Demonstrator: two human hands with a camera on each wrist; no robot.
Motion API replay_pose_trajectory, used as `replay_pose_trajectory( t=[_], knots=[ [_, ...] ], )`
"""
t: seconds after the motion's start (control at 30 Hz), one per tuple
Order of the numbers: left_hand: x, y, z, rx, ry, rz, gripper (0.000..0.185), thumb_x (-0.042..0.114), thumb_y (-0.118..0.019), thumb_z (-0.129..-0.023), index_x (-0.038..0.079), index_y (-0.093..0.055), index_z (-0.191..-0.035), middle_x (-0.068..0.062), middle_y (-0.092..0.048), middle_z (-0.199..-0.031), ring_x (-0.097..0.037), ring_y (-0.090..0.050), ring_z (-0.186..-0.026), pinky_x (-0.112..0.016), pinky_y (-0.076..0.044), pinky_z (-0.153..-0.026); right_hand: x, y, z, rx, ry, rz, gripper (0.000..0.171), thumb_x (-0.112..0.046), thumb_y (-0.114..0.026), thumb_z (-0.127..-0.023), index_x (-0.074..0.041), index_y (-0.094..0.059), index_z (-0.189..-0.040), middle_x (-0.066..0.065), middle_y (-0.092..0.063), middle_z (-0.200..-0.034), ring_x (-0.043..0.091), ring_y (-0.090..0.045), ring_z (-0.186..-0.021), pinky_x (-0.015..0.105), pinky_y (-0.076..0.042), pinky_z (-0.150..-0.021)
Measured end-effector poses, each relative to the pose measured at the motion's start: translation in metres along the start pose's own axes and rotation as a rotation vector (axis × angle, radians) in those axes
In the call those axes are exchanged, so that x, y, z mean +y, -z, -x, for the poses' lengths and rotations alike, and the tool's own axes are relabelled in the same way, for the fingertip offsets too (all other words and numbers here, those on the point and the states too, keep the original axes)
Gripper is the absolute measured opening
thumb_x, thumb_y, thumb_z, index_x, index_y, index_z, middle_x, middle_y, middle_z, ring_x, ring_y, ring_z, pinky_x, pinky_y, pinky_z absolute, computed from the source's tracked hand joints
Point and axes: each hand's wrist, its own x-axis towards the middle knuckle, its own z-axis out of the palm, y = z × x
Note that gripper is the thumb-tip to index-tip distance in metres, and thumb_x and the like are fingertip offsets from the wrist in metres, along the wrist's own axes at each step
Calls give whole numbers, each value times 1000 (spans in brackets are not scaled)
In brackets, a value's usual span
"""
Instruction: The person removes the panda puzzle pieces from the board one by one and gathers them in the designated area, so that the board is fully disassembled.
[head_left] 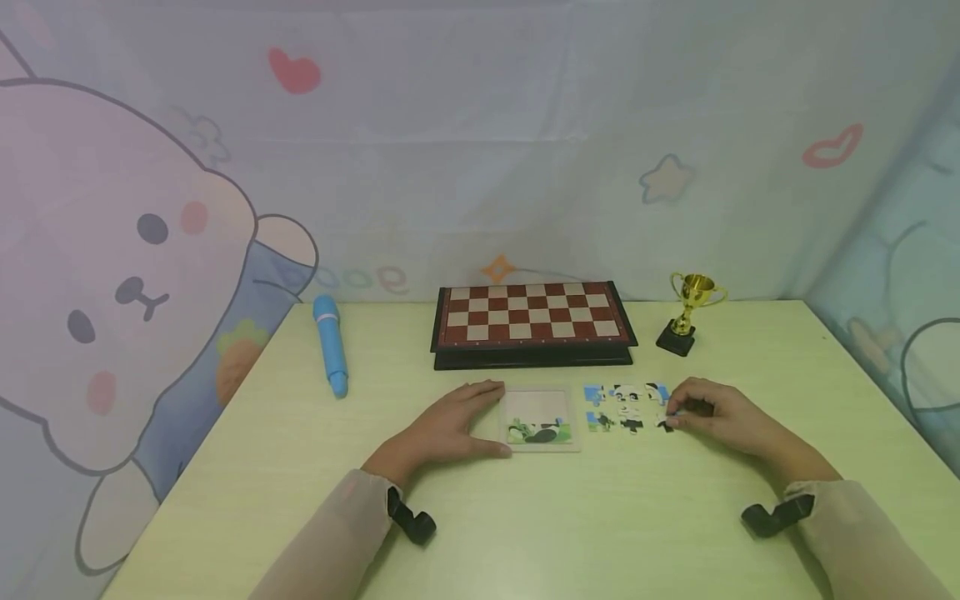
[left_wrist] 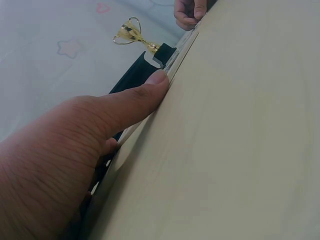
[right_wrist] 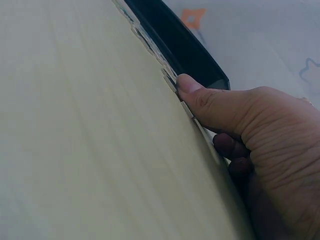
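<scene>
My left hand [head_left: 450, 425] lies flat, fingers straight, steadying the thin square puzzle tray [head_left: 538, 419], where only the bottom strip looks filled. My right hand [head_left: 716, 412] pinches one of the loose pieces [head_left: 628, 407] just beside it; I judge most remain unplaced. Beyond stand a glossy chessboard [head_left: 532, 321] and gold trophy [head_left: 688, 312].

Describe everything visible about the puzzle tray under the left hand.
The puzzle tray is a thin, square, pale board that looks like wood or card, lying flat on the table in front of the chessboard. It is mostly bare, with a few picture pieces fitted along its near edge. The left hand rests against its left side, thumb along the near edge.
</scene>
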Motion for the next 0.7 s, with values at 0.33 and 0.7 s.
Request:
replay_pose_trajectory(
  t=[0.33, 0.7],
  knots=[
    [1, 0, 1, -2, 9, 7, 100, 77, -64, -80, 21, -36, -158, 8, -29, -163, -15, -24, -150, -41, -24, -120, 6, -1, 1, -19, -31, -25, 15, -8, -74, -91, -18, -67, -99, -4, -64, -96, 12, -59, -82, 23, -50, -68],
    [0, 0, 0, -3, -1, 1, 100, 76, -64, -80, 20, -36, -158, 8, -29, -163, -15, -24, -150, -40, -23, -121, 7, 0, 1, -12, -35, -23, 16, -8, -75, -91, -19, -67, -99, -5, -64, -95, 12, -59, -81, 23, -49, -67]
  ],
)
